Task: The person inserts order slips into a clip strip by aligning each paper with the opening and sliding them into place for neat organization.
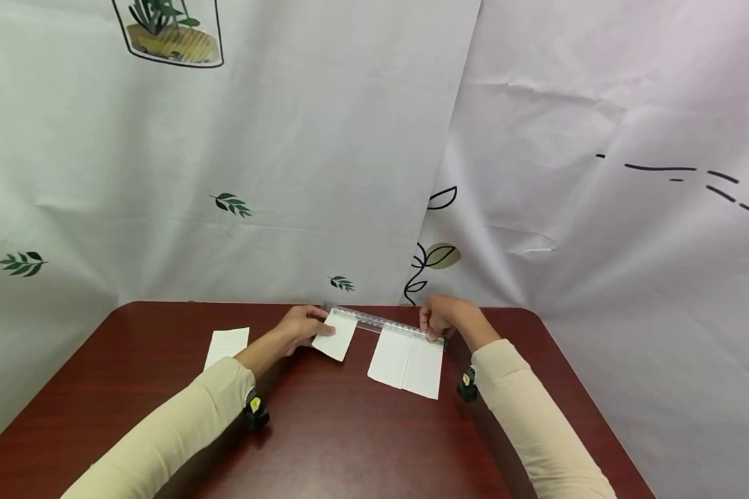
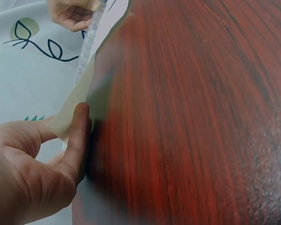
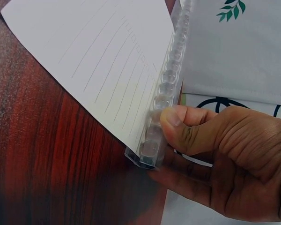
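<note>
A long clear plastic strip (image 1: 374, 322) with a row of round bumps lies slanted near the table's far edge. My left hand (image 1: 301, 327) pinches a small white paper sheet (image 1: 339, 339) at its left side, the thumb on top; the sheet's far edge overlaps the strip. In the left wrist view the sheet (image 2: 76, 105) rises off the table, its corner between thumb and fingers. My right hand (image 3: 225, 154) grips the strip's right end (image 3: 152, 140), thumb over the bumps. Two white sheets (image 1: 406, 360) sit side by side along the strip; faint ruled lines show on the nearer sheet (image 3: 93, 56).
Another white sheet (image 1: 227, 344) lies on the left of the reddish-brown wooden table (image 1: 324, 430), partly behind the left forearm. A white cloth backdrop (image 1: 287, 138) with leaf drawings hangs right behind the table's far edge. Dark wrist cameras (image 1: 256, 410) hang below both sleeves.
</note>
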A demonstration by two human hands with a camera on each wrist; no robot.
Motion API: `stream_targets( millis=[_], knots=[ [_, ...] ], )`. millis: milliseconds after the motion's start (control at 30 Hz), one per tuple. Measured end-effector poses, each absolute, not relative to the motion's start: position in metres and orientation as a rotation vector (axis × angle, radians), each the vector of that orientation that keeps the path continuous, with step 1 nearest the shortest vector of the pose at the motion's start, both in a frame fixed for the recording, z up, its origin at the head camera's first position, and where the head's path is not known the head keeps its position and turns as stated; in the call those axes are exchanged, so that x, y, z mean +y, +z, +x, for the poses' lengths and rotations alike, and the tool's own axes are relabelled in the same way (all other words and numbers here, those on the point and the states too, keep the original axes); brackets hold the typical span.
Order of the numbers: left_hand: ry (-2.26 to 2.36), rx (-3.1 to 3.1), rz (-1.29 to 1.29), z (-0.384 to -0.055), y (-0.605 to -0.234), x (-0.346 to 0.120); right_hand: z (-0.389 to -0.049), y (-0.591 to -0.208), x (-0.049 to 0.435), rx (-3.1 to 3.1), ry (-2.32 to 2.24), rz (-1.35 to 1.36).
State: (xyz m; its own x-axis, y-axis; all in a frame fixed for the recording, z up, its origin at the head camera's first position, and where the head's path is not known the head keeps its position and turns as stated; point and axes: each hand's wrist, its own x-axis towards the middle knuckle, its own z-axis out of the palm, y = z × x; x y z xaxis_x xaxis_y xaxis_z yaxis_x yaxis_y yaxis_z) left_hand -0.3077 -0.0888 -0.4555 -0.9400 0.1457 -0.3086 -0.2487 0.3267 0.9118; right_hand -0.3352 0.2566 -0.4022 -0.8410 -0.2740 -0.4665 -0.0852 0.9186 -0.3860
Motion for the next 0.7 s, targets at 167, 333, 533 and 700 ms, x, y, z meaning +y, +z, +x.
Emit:
stream_targets(
  millis=[167, 333, 533, 700],
  knots=[
    [1.642, 2.24, -0.081, -0.3076, -0.4551, -0.0904, -0.3362, -0.4032, 0.2552, 2.55, -0.47, -0.238],
    [1.625, 2.228, -0.066, -0.3071, -0.4533, -0.0907, -0.3364, -0.4032, 0.2554, 2.552, -0.47, -0.223],
    [1.634, 2.201, -0.045, -0.3069, -0.4539, -0.0891, -0.3362, -0.4019, 0.255, 2.546, -0.476, -0.228],
    [1.635, 2.194, -0.026, -0.3076, -0.4549, -0.0875, -0.3366, -0.4019, 0.2552, 2.543, -0.481, -0.229]
  ],
)
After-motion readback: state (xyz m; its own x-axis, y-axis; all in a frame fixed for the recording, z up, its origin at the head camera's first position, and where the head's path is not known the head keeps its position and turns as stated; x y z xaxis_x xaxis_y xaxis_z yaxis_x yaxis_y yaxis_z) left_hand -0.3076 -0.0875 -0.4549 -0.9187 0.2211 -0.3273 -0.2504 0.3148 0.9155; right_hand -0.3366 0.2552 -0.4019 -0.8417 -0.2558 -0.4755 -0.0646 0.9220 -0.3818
